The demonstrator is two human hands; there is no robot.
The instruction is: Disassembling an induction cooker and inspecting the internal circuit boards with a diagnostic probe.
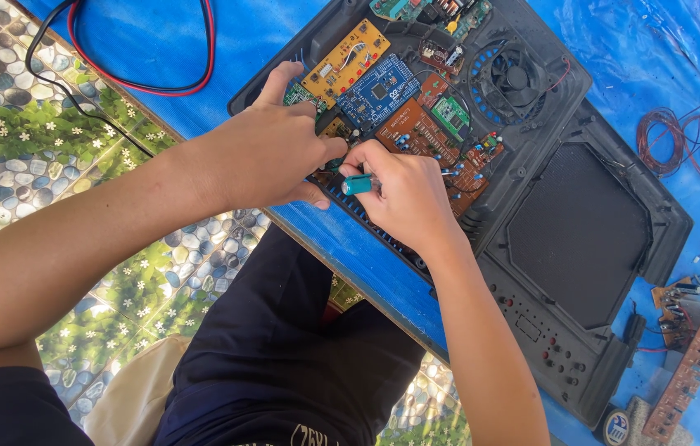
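My right hand is closed on one small teal cylinder, pinched between thumb and fingers, held right at the near edge of the black plastic housing. My left hand sits just beside it, fingers curled, thumb out over the boards, fingertips pressing down among them; can't tell if it grips anything.

Boards inside the housing, near my hands: one yellow board, one blue board, one brown board with blue parts on it, one small green board. More small boards at the top edge, count unclear. One round fan grille to the right of the boards. One flat dark rectangular recess past that, nothing in it. Row of small holes and buttons along the near right rim.

Housing lies on a blue sheet over the table. On the sheet: one red cable and one black cable looped at top left, a coil of thin reddish wire at right, a few loose boards at lower right, one round disc by the bottom edge.

Below the table: floor patterned with pebbles, leaves and white flowers. My dark trousers at bottom.
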